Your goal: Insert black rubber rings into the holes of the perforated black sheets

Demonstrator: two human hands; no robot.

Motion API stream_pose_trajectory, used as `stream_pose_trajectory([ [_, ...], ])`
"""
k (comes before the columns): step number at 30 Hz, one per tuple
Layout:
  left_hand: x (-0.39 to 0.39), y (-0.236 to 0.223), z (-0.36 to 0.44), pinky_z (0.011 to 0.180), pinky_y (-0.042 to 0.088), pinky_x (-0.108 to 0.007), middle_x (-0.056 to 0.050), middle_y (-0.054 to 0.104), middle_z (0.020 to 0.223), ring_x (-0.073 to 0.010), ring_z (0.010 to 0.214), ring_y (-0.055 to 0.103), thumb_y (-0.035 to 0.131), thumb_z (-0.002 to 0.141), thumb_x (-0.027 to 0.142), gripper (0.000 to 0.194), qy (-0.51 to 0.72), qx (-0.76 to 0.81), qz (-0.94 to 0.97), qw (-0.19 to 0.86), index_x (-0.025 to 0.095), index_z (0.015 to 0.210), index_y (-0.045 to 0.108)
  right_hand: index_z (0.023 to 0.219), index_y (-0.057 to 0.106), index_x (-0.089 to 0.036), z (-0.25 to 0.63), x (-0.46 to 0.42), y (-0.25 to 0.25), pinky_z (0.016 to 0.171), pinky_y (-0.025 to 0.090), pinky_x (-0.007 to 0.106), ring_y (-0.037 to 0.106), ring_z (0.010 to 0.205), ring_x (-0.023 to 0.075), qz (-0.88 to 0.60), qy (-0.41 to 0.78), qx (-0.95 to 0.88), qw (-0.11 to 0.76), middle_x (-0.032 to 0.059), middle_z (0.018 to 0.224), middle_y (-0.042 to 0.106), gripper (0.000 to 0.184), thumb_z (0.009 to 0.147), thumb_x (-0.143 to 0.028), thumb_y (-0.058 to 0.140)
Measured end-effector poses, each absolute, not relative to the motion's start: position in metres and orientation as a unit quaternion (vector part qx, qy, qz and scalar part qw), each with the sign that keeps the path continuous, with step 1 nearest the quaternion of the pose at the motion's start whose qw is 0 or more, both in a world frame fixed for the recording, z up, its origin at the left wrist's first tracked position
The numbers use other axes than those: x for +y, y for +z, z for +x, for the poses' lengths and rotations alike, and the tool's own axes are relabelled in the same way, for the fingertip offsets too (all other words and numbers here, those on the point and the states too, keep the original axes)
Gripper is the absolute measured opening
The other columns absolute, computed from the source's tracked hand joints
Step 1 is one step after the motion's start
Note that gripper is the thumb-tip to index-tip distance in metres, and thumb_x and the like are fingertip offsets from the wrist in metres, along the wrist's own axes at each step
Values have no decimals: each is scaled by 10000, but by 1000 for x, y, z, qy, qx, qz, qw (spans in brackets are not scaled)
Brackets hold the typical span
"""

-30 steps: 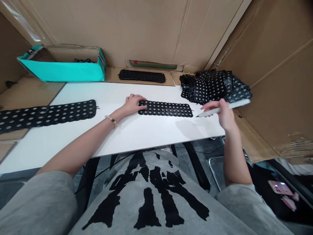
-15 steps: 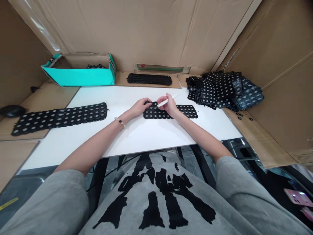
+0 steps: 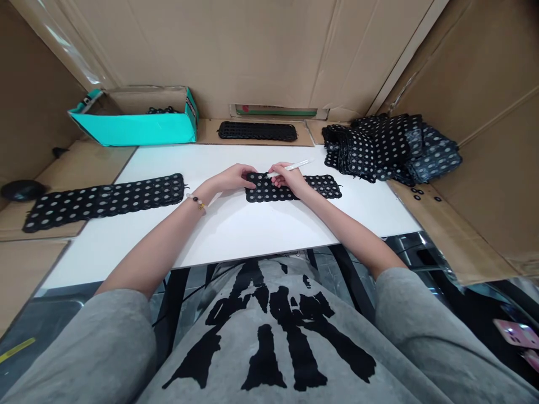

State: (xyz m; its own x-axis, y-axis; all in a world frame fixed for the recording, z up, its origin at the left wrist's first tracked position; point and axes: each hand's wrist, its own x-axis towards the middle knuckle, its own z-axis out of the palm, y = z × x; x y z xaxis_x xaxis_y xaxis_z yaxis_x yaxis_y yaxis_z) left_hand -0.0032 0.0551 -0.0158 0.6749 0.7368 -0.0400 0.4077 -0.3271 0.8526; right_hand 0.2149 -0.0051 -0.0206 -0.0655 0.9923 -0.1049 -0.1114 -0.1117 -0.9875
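Left hand (image 3: 231, 178) half-curled on the end of a black perforated strip (image 3: 261, 193), grip unclear; right hand (image 3: 286, 177) closed around a white marker (image 3: 292, 166), its tip at the strip, mid white tabletop (image 3: 252, 235). Longer strip (image 3: 103, 202) lying flat at left; pile of strips (image 3: 370, 150) unspread at right.

left forearm (image 3: 158, 238): bare, runs up from lower left, angled inward toward centre.
left wrist (image 3: 197, 199): slight bend, beaded bracelet (image 3: 196, 204) on it.
left hand (image 3: 229, 178): palm down, fingers extended to the right, lightly curved, relaxed.
right forearm (image 3: 349, 227): bare, runs up from lower right, angled inward, mirrors left.
right wrist (image 3: 307, 193): low, nearly straight, no band visible.
right hand (image 3: 288, 178): knuckles up, thumb and fingers closed in a pen grip.
hand gap: fingertips just apart, near centre of body.
grey sleeves (image 3: 415, 320): both end above the elbows.
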Motion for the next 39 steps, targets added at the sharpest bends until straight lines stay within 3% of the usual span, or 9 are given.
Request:
stream_pose_trajectory([
  [5, 59, -14, -11, 779, 523, -344, -21, 719, 837, -226, 815, 644, 836, 570, 451, 479, 155, 373, 781, 476, 186, 953, 724, 808, 651, -171, 214, -7, -18, 453, 448, 143, 568, 452, 66, -489, 563, -462, 480, -31, 539, 643, 197, 909, -325, 721],
  [11, 56, -5, -13, 769, 543, -370, -70, 757, 871, -276, 870, 687, 847, 587, 419, 449, 149, 392, 757, 501, 195, 970, 778, 767, 605, -199, 200, -12, -27, 517, 518, 181, 612, 515, 86, -453, 524, -537, 481, -41, 575, 660, 339, 735, -396, 879],
  [20, 50, -3, -10, 723, 489, -330, -32, 710, 796, -222, 776, 629, 786, 670, 497, 322, 144, 372, 782, 479, 194, 754, 720, 760, 586, -207, 204, -8, -28, 532, 486, 174, 591, 522, 76, -473, 483, -497, 544, -51, 580, 651, 265, 817, -356, 798],
  [25, 40, -7, 3, 748, 461, -320, -19, 667, 833, -214, 817, 587, 812, 621, 468, 383, 181, 370, 798, 440, 188, 830, 654, 816, 588, -210, 212, -3, -22, 562, 471, 169, 596, 555, 71, -482, 476, -436, 593, -50, 627, 667, 171, 878, -282, 730],
  [30, 32, -16, 15, 797, 468, -319, -5, 619, 875, -222, 891, 573, 758, 615, 323, 357, 259, 398, 766, 435, 204, 907, 591, 818, 590, -203, 213, -3, -21, 557, 455, 164, 584, 542, 64, -478, 503, -401, 598, -47, 621, 666, 108, 914, -193, 639],
  [35, 31, -18, 16, 823, 496, -332, -37, 652, 1026, -233, 959, 611, 697, 578, 215, 532, 288, 408, 676, 542, 202, 1101, 601, 830, 582, -217, 214, -2, -22, 561, 463, 163, 585, 548, 67, -482, 512, -404, 585, -57, 624, 652, 163, 888, -303, 707],
  [39, 33, -13, 14, 909, 510, -370, -85, 690, 1157, -265, 1066, 635, 657, 606, 221, 563, 270, 399, 669, 567, 178, 1167, 661, 874, 597, -223, 216, 1, -26, 570, 473, 169, 593, 572, 71, -479, 510, -420, 577, -51, 674, 668, 217, 868, -391, 734],
])
